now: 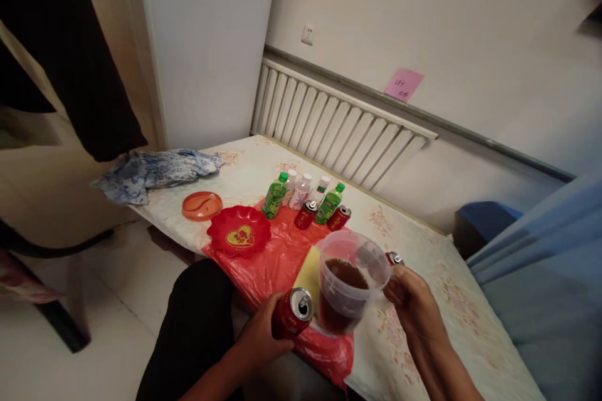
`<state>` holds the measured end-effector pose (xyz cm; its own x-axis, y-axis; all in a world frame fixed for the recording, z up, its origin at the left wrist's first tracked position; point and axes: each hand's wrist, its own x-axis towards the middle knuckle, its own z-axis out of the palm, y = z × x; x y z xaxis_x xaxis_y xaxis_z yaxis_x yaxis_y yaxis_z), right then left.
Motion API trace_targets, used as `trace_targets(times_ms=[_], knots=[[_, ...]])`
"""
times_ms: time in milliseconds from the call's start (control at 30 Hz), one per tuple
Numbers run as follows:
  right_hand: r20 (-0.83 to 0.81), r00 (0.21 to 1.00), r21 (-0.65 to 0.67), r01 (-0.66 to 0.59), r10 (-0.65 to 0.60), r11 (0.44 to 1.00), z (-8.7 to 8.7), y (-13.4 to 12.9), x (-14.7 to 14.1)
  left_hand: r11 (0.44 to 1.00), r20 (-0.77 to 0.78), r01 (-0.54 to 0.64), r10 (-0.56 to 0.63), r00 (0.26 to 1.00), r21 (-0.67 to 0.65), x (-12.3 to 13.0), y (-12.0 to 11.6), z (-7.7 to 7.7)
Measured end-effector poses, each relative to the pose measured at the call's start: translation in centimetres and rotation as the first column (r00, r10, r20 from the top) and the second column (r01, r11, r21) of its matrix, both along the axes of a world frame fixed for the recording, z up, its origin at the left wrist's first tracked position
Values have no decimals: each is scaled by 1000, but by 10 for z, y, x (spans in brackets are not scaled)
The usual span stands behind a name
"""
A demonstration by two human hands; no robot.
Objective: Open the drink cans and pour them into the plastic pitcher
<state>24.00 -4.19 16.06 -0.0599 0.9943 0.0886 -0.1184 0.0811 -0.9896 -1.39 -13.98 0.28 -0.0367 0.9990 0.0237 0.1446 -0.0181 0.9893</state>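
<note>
My left hand (263, 339) is wrapped round an opened red can (292, 313), its top tilted toward me. My right hand (414, 301) grips the handle side of a clear plastic pitcher (353, 276), which holds dark brown liquid and stands off to the right of the can. Part of another red can (395, 258) shows just behind my right hand. Under the pitcher and can lie a yellow cloth (306, 276) and a red plastic sheet (263, 269). Whether the pitcher touches the surface is hard to tell.
Beyond are green bottles (275, 195), white-capped bottles (301, 192) and red cans (339, 218). To the left sit a scalloped red plate (239, 232), an orange lid (202, 206) and a blue patterned cloth (164, 172). A radiator (338, 119) lines the wall.
</note>
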Motion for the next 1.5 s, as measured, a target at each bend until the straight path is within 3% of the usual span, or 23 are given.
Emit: trace_targets(times_ms=[167, 433, 600, 767, 1000, 1167, 1267, 1367, 1500], knots=[[-207, 978, 83, 27, -10, 996, -19, 39, -48, 998, 32, -57, 58, 998, -36, -2, 1, -11], [-239, 971, 119, 40, -11, 992, -63, 85, -115, 991, 67, -83, 90, 994, -101, -10, 6, -22], [-221, 975, 120, 39, -12, 992, -78, 95, -135, 992, 143, -78, 92, 985, -96, -14, 5, -16], [-189, 982, 131, 39, -13, 991, -85, 97, -137, 994, 136, -48, 62, 989, -101, -13, 11, -8], [-54, 998, 149, -12, 20, 989, -86, 81, -111, 997, 145, -37, 47, 988, -74, -6, 20, 2], [40, 986, 67, 160, -163, 985, -103, 53, -73, 997, 126, -23, 33, 992, -80, 2, 21, 18], [24, 1000, -19, -15, 16, 1000, -114, 23, -54, 995, 147, 35, -22, 989, -89, 9, 24, 23], [-56, 976, -73, -214, 210, 974, -115, -9, -44, 993, 184, 87, -71, 980, -78, 19, 28, 25], [-175, 943, -103, -303, 283, 947, -107, -37, -40, 989, 207, 145, -135, 969, -35, 35, 35, 27]])
